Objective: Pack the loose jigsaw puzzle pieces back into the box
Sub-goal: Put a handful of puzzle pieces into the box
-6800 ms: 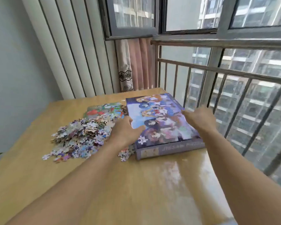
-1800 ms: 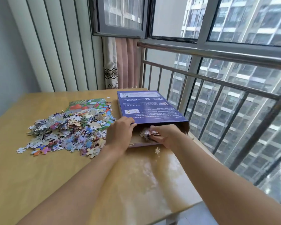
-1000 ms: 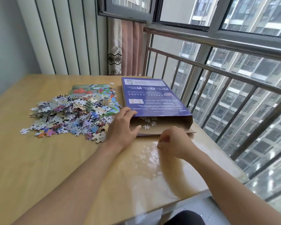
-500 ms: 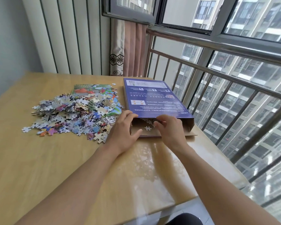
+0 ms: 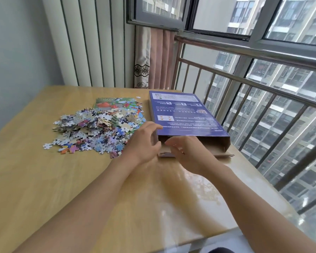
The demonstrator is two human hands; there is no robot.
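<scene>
Puzzle pieces (image 5: 97,129) lie heaped on the desk (image 5: 44,179), at nine o'clock of the purple box (image 5: 186,114). At the box's open near end, the left hand (image 5: 142,143) and right hand (image 5: 188,154) hover with fingers loosely spread, holding nothing visible.

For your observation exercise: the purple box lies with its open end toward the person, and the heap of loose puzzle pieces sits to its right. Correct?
Not quite. The head view shows the puzzle pieces heaped to the left of the purple box; its open end does face the person.
</scene>
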